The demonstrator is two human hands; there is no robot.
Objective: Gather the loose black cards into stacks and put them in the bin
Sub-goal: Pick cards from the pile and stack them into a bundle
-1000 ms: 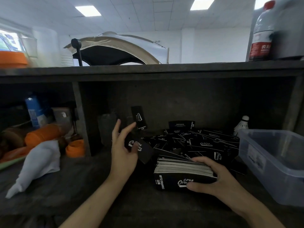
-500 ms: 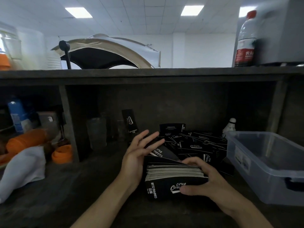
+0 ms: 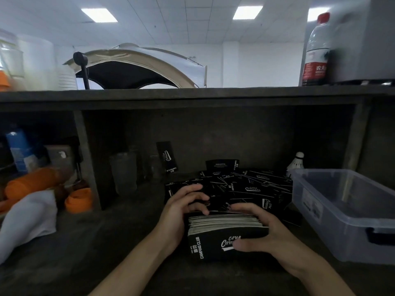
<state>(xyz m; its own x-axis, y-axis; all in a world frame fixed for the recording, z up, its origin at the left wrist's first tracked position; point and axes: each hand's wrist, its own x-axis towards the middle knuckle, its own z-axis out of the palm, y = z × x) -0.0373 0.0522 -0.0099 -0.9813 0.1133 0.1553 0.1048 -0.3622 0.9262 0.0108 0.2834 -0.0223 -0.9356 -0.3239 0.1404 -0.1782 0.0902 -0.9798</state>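
I am watching the thick stack of black printed cards (image 3: 226,238) standing on edge on the dark table (image 3: 85,242), just in front of the loose heap of black cards (image 3: 245,189). The left hand (image 3: 181,212) is clasping its left end, fingers curling over the top. The right hand (image 3: 275,238) is gripping the right end, thumb pressing the front face. The translucent plastic bin (image 3: 346,212) is sitting beside the heap on the right.

Bright ceiling panels (image 3: 99,14) glare above; the shelf recess (image 3: 213,135) sits dim (edges bowed, slightly blurred).
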